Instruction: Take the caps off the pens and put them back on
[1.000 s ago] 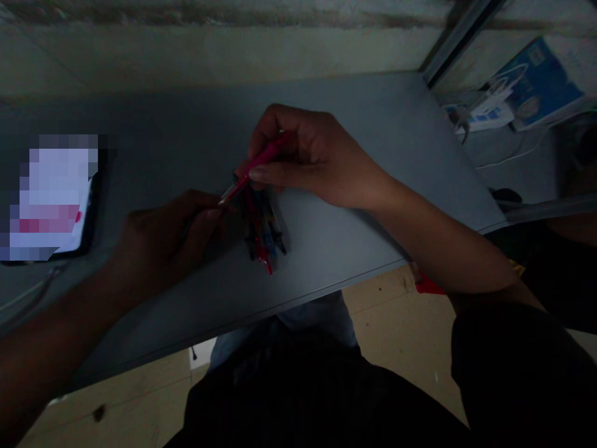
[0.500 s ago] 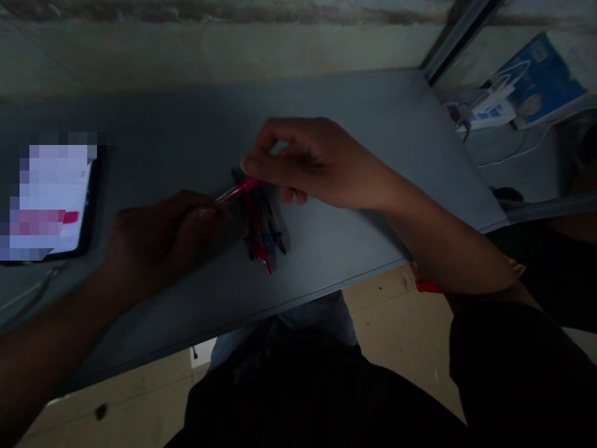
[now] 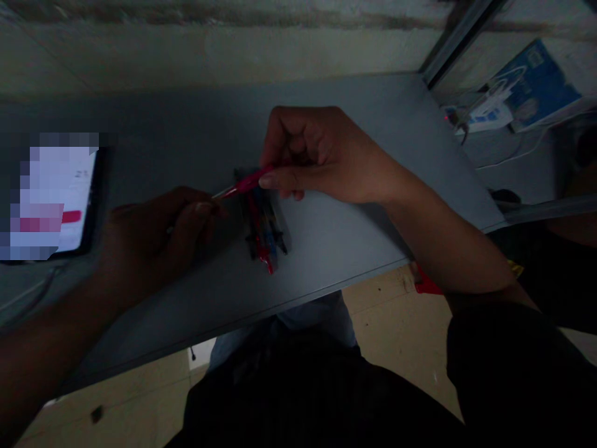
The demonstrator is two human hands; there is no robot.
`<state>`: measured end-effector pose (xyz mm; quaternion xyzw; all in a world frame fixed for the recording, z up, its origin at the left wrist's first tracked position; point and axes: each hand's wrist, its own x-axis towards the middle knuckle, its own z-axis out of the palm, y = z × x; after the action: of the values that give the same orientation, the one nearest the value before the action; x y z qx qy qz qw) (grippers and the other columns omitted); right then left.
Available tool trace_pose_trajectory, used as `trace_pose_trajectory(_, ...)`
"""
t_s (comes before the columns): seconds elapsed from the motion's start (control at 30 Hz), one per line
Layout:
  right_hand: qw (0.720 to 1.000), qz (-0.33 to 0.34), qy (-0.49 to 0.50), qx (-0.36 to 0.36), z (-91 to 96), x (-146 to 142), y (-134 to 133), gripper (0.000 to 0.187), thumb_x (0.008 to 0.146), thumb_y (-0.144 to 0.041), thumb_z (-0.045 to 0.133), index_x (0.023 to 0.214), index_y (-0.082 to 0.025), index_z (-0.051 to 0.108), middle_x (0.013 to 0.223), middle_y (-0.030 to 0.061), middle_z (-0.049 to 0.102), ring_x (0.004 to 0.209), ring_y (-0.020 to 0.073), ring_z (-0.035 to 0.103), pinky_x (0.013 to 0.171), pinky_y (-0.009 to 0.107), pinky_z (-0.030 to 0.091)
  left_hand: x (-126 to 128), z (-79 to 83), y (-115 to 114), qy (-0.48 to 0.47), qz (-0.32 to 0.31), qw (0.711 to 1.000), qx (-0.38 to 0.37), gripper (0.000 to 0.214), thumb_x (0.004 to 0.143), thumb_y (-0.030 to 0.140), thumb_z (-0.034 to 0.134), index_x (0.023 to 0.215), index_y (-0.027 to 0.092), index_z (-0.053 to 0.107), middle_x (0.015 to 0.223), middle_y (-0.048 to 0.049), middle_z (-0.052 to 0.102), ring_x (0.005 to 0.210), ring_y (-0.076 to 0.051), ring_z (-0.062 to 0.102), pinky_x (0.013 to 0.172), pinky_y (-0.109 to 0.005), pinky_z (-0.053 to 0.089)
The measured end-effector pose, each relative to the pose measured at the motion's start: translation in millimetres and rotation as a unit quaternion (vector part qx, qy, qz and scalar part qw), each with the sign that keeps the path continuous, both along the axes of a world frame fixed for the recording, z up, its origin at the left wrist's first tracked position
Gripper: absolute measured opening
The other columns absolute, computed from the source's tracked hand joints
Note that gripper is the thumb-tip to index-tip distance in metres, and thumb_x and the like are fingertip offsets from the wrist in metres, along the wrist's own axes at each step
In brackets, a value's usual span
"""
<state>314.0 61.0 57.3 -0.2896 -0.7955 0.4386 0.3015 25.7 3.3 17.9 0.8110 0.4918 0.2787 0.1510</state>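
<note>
A pen (image 3: 245, 183) with a pink-red end and a clear section is stretched between my two hands, above the table. My left hand (image 3: 161, 233) is closed on its left end, thumb against the fingers. With thumb and index finger, my right hand (image 3: 317, 155) pinches the pink end; its other fingers are curled. Beneath the held pen lies a small pile of pens (image 3: 265, 230) in red, blue and black, their tips toward the table's front edge. The held pen and my hands partly cover the pile's far end.
A lit phone or tablet (image 3: 77, 199), partly blurred out, lies at the left of the grey table (image 3: 336, 242). To the right, beyond a metal post, are a blue box (image 3: 541, 84) and white cables. A wall stands behind the table.
My right thumb has shifted slightly right along the pink end, and the index finger now presses on it too. My left hand has hardly moved. The pile looks unchanged.
</note>
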Motion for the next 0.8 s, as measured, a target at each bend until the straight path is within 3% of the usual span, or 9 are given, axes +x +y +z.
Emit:
trace_pose_trajectory(0.1, 0.998, -0.043, -0.041, 0.004, 0.3, 1.9, 0.7, 0.054, 0.121, -0.057, 0.053, 0.082, -0.019, 0.057, 0.055, -0.0071, 0.053, 0.056, 0.007, 0.054, 0.064, 0.022, 0.041, 0.8, -0.3, 2.0, -0.008, -0.009, 1.0, -0.012, 0.039, 0.115, 0.042, 0.05, 0.105, 0.02, 0.081, 0.068, 0.0061, 0.068, 0.054, -0.011, 0.059, 0.054, -0.023, 0.035)
trace_pose_trajectory(0.2, 0.999, -0.036, 0.017, 0.014, -1.7, 4.3, 0.7, 0.027, 0.11, -0.04, 0.076, 0.107, -0.018, 0.06, 0.07, -0.0103, 0.063, 0.062, 0.0059, 0.057, 0.065, 0.02, 0.037, 1.2, 1.0, 2.9, -0.027, -0.006, 0.999, -0.024, 0.041, 0.116, 0.042, 0.049, 0.101, 0.019, 0.079, 0.066, 0.0058, 0.067, 0.052, -0.011, 0.057, 0.054, -0.023, 0.037)
trace_pose_trajectory(0.3, 0.999, -0.018, -0.012, 0.036, -0.4, 6.8, 0.4, 0.019, 0.114, -0.034, 0.07, 0.109, -0.017, 0.061, 0.082, -0.0091, 0.07, 0.071, 0.005, 0.062, 0.072, 0.019, 0.04, 1.3, 2.4, 2.7, -0.023, 0.0, 0.999, -0.024, 0.041, 0.116, 0.042, 0.048, 0.099, 0.019, 0.079, 0.065, 0.0059, 0.067, 0.052, -0.01, 0.058, 0.053, -0.023, 0.036)
trace_pose_trajectory(0.47, 0.991, -0.018, -0.112, 0.07, 7.3, 4.8, -0.2, 0.053, 0.126, -0.044, 0.048, 0.081, -0.018, 0.059, 0.058, -0.0088, 0.055, 0.062, 0.0059, 0.056, 0.076, 0.023, 0.041, 1.8, 0.2, 2.6, -0.025, -0.033, 0.999, -0.027, 0.04, 0.116, 0.04, 0.051, 0.096, 0.021, 0.08, 0.062, 0.0087, 0.066, 0.048, -0.009, 0.059, 0.051, -0.021, 0.036)
trace_pose_trajectory(0.63, 0.992, -0.033, -0.119, -0.037, 6.7, -2.6, 0.2, 0.059, 0.127, -0.042, 0.047, 0.072, -0.021, 0.051, 0.05, -0.0088, 0.049, 0.05, 0.0069, 0.051, 0.07, 0.025, 0.042, -4.6, -4.0, 1.5, -0.006, -0.037, 0.999, 0.01, 0.037, 0.118, 0.036, 0.052, 0.104, 0.02, 0.082, 0.064, 0.0096, 0.068, 0.05, -0.008, 0.06, 0.054, -0.019, 0.039)
trace_pose_trajectory(0.8, 0.989, -0.029, -0.079, -0.119, 5.5, -4.8, -0.8, 0.06, 0.126, -0.036, 0.05, 0.068, -0.022, 0.048, 0.048, -0.0081, 0.047, 0.046, 0.0075, 0.046, 0.062, 0.025, 0.041, -15.1, -10.8, -0.8, 0.084, -0.038, 0.99, 0.11, 0.043, 0.122, 0.041, 0.05, 0.115, 0.019, 0.086, 0.076, 0.0042, 0.079, 0.063, -0.012, 0.073, 0.061, -0.021, 0.045)
